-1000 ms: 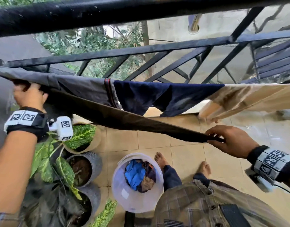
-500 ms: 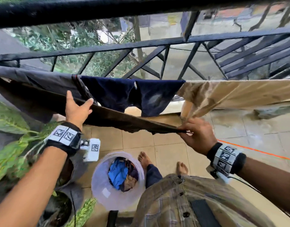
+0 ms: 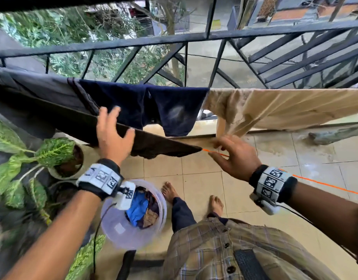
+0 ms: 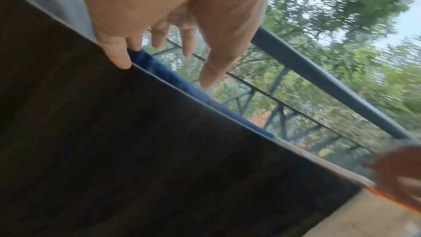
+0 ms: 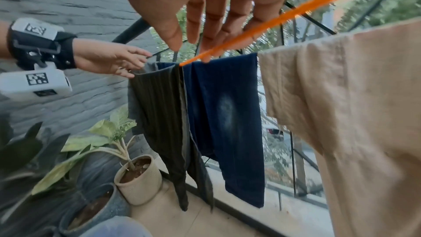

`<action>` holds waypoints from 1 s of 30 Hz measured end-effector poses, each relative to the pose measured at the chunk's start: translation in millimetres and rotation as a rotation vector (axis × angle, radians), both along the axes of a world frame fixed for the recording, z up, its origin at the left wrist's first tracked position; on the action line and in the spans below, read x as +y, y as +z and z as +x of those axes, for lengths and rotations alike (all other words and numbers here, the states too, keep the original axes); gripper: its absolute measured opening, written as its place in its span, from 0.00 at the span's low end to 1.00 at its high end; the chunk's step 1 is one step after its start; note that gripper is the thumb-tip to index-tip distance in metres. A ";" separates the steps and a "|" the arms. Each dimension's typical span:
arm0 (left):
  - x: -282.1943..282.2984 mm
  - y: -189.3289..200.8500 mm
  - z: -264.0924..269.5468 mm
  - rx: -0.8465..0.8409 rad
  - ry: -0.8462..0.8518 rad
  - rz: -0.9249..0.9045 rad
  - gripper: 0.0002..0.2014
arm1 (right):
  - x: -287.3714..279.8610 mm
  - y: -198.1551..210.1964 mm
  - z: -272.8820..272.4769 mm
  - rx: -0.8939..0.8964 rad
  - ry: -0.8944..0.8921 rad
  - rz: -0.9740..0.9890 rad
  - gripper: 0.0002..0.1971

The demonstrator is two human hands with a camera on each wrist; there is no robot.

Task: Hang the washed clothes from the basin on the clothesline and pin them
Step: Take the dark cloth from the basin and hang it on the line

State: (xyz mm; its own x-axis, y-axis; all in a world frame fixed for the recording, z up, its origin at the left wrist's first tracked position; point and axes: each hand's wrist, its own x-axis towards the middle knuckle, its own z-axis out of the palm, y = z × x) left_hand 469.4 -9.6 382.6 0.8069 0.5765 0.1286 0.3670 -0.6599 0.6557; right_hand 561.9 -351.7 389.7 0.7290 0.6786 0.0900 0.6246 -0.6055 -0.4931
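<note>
A dark brown garment (image 3: 164, 148) (image 4: 159, 150) (image 5: 159, 105) hangs folded over the orange clothesline (image 3: 325, 185) (image 5: 296, 12). My left hand (image 3: 111, 136) (image 4: 159, 15) (image 5: 109, 60) rests on its top fold with the fingers spread and straight. My right hand (image 3: 234, 156) (image 5: 205, 6) is open just past the garment's right end. Its straight fingers lie against the bare line and hold nothing. The clear basin (image 3: 113, 237) stands on the floor below my left wrist, with blue and brown clothes (image 3: 137, 209) inside. No pins are in view.
Behind, a grey garment (image 3: 38, 89), a navy one (image 3: 154, 106) (image 5: 223, 105) and a beige one (image 3: 285, 106) (image 5: 353, 114) hang side by side before the metal railing (image 3: 194, 37). Potted plants (image 3: 59, 152) (image 5: 139, 183) crowd the left. My bare feet (image 3: 170, 190) stand beside the basin.
My left hand has slid right along the garment's top fold from its far left end. My right hand has let go of the garment's right end and opened beside the bare line.
</note>
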 end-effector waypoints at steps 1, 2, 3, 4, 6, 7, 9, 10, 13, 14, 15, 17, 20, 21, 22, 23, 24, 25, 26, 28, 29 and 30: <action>-18.8 0.5 -1.4 0.013 -0.085 0.047 0.29 | 3.2 0.1 3.7 0.016 0.047 -0.060 0.16; -36.0 -0.1 -3.0 0.030 -0.166 0.083 0.25 | 8.2 1.0 7.8 0.047 0.110 -0.123 0.18; -54.7 0.5 -4.5 0.048 -0.231 0.106 0.22 | 12.0 1.2 12.1 0.084 0.171 -0.181 0.20; -71.0 -0.6 -5.1 0.076 -0.284 0.108 0.20 | 17.5 1.2 15.7 0.109 0.224 -0.231 0.21; -102.5 -1.8 -6.8 0.131 -0.355 0.127 0.20 | 26.6 2.3 18.5 0.122 0.296 -0.301 0.20; -115.2 -4.1 -8.1 0.159 -0.394 0.141 0.21 | 30.7 3.0 17.7 0.129 0.306 -0.318 0.18; -135.9 -8.1 -10.9 0.213 -0.459 0.171 0.24 | 34.7 4.6 14.9 0.137 0.276 -0.301 0.16; -144.5 -8.8 -13.4 0.234 -0.466 0.193 0.26 | 34.1 5.4 13.5 0.124 0.248 -0.267 0.14; -162.2 -7.3 -25.0 0.274 -0.425 0.230 0.32 | 28.7 5.6 6.8 0.055 0.179 -0.150 0.10; -165.4 -6.8 -29.1 0.275 -0.409 0.237 0.33 | 27.2 6.8 3.3 0.033 0.166 -0.116 0.08; -168.9 -4.9 -33.5 0.287 -0.397 0.245 0.35 | 25.7 7.9 -0.8 0.015 0.170 -0.099 0.07; -174.2 -1.7 -42.5 0.355 -0.395 0.233 0.37 | 23.4 7.7 -10.3 -0.023 0.214 -0.098 0.04; -177.8 -0.9 -56.8 0.470 -0.392 0.158 0.37 | 22.8 6.1 -17.1 -0.004 0.231 -0.135 0.06; -177.0 -1.0 -63.6 0.478 -0.382 0.118 0.35 | 23.8 7.4 -17.2 0.026 0.218 -0.153 0.07; -175.5 -1.6 -71.2 0.479 -0.370 0.075 0.33 | 24.7 8.0 -15.9 0.055 0.195 -0.159 0.09; -174.7 -1.9 -77.7 0.483 -0.364 0.025 0.31 | 23.9 8.9 -12.9 0.078 0.160 -0.154 0.10; -173.6 -2.3 -86.1 0.493 -0.354 -0.020 0.28 | 23.3 10.3 -9.9 0.086 0.124 -0.140 0.10; -172.1 -3.8 -95.4 0.507 -0.336 -0.056 0.26 | 22.9 11.3 -6.8 0.086 0.093 -0.130 0.10; -169.4 -6.7 -106.7 0.526 -0.312 -0.089 0.24 | 23.7 11.9 -4.4 0.074 0.074 -0.123 0.10; -161.2 -13.9 -131.2 0.562 -0.242 -0.167 0.20 | 26.4 15.1 -2.3 0.052 0.055 -0.115 0.09; -156.7 -18.4 -143.2 0.570 -0.201 -0.201 0.19 | 27.9 18.9 -2.9 0.051 0.051 -0.102 0.09; -151.1 -22.6 -157.7 0.577 -0.158 -0.232 0.18 | 31.9 21.6 -6.4 0.054 0.060 -0.080 0.08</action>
